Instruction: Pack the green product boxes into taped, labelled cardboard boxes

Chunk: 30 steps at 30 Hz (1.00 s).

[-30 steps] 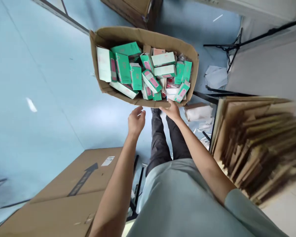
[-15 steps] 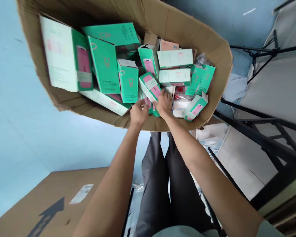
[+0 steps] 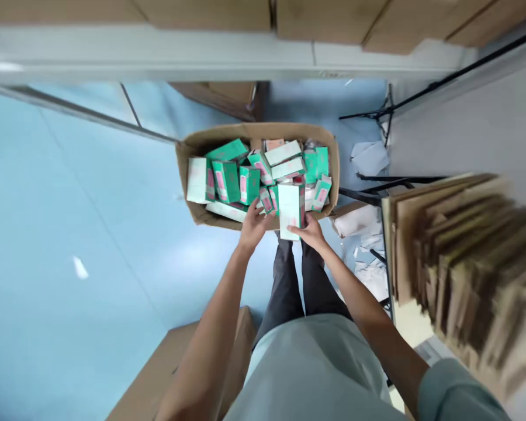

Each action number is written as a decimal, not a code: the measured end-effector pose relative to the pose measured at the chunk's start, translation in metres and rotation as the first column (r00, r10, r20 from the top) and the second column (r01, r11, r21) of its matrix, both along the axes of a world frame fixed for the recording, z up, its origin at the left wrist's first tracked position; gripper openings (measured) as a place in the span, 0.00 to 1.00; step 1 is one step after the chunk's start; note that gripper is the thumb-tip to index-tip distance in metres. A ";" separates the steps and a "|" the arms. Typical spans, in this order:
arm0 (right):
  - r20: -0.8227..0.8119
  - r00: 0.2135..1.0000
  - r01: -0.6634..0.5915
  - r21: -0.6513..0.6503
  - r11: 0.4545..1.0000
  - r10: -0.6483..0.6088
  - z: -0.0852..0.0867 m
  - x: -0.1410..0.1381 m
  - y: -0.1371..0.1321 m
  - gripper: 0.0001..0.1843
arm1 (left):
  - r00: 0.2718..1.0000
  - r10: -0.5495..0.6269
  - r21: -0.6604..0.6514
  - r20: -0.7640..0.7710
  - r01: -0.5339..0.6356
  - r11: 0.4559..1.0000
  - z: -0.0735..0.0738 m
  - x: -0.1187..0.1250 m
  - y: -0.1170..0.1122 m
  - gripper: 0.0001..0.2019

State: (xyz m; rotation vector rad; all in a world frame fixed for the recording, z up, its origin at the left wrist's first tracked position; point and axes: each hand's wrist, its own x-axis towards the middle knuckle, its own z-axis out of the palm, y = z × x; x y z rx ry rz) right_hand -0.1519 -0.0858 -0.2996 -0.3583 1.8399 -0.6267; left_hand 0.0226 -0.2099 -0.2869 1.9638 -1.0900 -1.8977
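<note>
An open cardboard carton (image 3: 188, 175) stands on the blue floor ahead of my legs, filled with several green and pink product boxes (image 3: 228, 178). My right hand (image 3: 310, 234) grips the bottom of a pale green box (image 3: 290, 211) held upright over the carton's near edge. My left hand (image 3: 253, 224) reaches into the carton's near side, fingers curled on a small green and pink box (image 3: 267, 200) beside the one I lifted.
A stack of flattened cardboard sheets (image 3: 464, 257) leans at the right. A large closed carton (image 3: 175, 374) lies at the lower left. White papers and a bag (image 3: 359, 219) litter the floor by black metal legs (image 3: 377, 181). More cartons sit on a shelf above.
My head has pulled back from the carton. My right hand has lifted a pale green box out of it, and my left hand stays at the near edge.
</note>
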 end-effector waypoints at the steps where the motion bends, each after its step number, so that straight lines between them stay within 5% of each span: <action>1: 0.052 0.997 0.050 -0.041 0.998 -0.048 0.035 -0.005 0.014 0.31 | 0.997 -0.045 -0.012 -0.068 0.045 0.999 0.032 -0.009 -0.006 0.45; 5: 0.209 0.962 0.217 -0.205 0.954 -0.174 0.163 -0.017 0.073 0.35 | 0.894 -0.332 -0.096 -0.301 0.319 0.943 0.157 -0.052 -0.018 0.47; 9: 0.172 0.948 0.313 -0.358 0.880 -0.267 0.267 -0.015 0.135 0.38 | 0.674 -0.592 -0.196 -0.441 0.572 0.797 0.268 -0.097 0.009 0.38; 12: 0.136 0.918 0.394 -0.429 0.813 -0.373 0.327 -0.006 0.185 0.41 | 0.562 -0.702 -0.274 -0.438 0.660 0.699 0.329 -0.125 0.053 0.33; 14: 0.119 0.875 0.467 -0.464 0.753 -0.470 0.358 0.005 0.226 0.45 | 0.524 -0.735 -0.286 -0.431 0.693 0.662 0.357 -0.140 0.091 0.33; 19: 0.108 0.705 0.612 -0.593 0.523 -0.701 0.413 0.066 0.363 0.61 | 0.460 -0.765 -0.166 -0.451 0.799 0.578 0.389 -0.158 0.219 0.31; 22: 0.060 0.522 0.646 -0.679 0.349 -0.851 0.438 0.131 0.451 0.51 | 0.386 -0.796 -0.053 -0.467 0.886 0.461 0.391 -0.155 0.324 0.31; 26: -0.085 0.113 0.688 -0.712 0.140 -0.990 0.464 0.227 0.546 0.25 | 0.149 -0.847 0.031 -0.511 0.987 0.155 0.387 -0.126 0.479 0.31; 30: -0.206 -0.233 0.706 -0.708 -0.020 -0.950 0.478 0.311 0.615 0.25 | -0.145 -0.817 0.001 -0.558 0.984 -0.176 0.384 -0.077 0.614 0.30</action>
